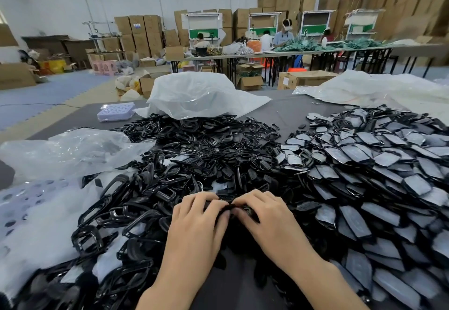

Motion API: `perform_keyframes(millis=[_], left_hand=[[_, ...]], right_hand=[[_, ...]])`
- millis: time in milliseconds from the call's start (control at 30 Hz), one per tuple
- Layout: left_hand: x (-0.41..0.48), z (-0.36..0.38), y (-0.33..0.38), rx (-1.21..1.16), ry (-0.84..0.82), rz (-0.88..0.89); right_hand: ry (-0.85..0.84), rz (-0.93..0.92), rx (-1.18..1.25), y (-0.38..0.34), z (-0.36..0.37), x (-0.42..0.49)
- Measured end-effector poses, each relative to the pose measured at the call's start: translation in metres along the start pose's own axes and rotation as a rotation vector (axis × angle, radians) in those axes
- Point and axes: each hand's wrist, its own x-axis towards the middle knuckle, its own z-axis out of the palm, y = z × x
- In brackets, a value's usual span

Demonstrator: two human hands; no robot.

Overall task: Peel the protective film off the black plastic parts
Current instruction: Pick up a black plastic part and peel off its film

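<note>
Left hand [194, 215] and right hand [264, 212] pinching one black part [229, 206], heaped parts [170, 159] around

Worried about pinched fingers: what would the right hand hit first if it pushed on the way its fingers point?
Probably the left hand, whose fingertips face the right hand's over the black plastic part both pinch.

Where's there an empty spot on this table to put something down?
Bare dark grey tabletop shows at the far side, between the crumpled white plastic bag and the white plastic sheet, and around the lilac plastic tray. A small strip lies between the forearms. Elsewhere crowded: glossy black plastic frames in the middle, film-covered black parts on the right.
</note>
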Motion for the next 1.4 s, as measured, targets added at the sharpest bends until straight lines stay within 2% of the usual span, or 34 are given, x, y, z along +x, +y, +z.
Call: perform_keyframes(millis=[100, 200, 300, 400, 467, 533, 633, 700, 833, 933, 1200, 1300, 1400], left_hand=[[0.001, -0.007, 0.002, -0.199, 0.078, -0.129], [0.003, -0.017, -0.003, -0.388, 0.144, -0.336], [0.005, -0.022, -0.007, -0.530, 0.275, -0.502], [0.008, -0.026, -0.006, -0.648, 0.371, -0.597], [0.010, -0.027, -0.005, -0.704, 0.372, -0.636], [0.012, -0.027, -0.006, -0.751, 0.353, -0.647], [0.013, -0.027, -0.007, -0.779, 0.302, -0.632], [0.012, -0.028, -0.007, -0.776, 0.273, -0.603], [0.013, -0.030, -0.001, -0.868, 0.164, -0.575], [0.014, -0.029, 0.003, -0.935, 0.128, -0.553], [0.013, -0.025, 0.004, -1.060, 0.071, -0.603], [0.014, -0.024, 0.006, -1.088, 0.056, -0.621], [0.014, -0.024, 0.009, -1.132, 0.069, -0.638]], right_hand=[[0.115, 0.124, 0.254, -0.007, -0.005, 0.004], [0.107, 0.253, 0.392, -0.022, 0.000, 0.023], [-0.110, 0.359, 0.277, -0.043, 0.016, 0.049], [-0.311, 0.432, 0.007, -0.062, 0.036, 0.064], [-0.303, 0.441, -0.096, -0.069, 0.043, 0.066], [-0.282, 0.444, -0.079, -0.069, 0.044, 0.067], [-0.227, 0.499, 0.161, -0.058, 0.035, 0.065], [-0.137, 0.542, 0.350, -0.047, 0.023, 0.061], [0.053, 0.563, 0.560, -0.026, 0.002, 0.045], [0.142, 0.576, 0.820, -0.016, -0.010, 0.034], [0.258, 0.673, 1.436, -0.008, -0.014, 0.024], [0.198, 0.650, 1.628, -0.006, -0.017, 0.022], [0.128, 0.604, 1.661, -0.006, -0.017, 0.021]])
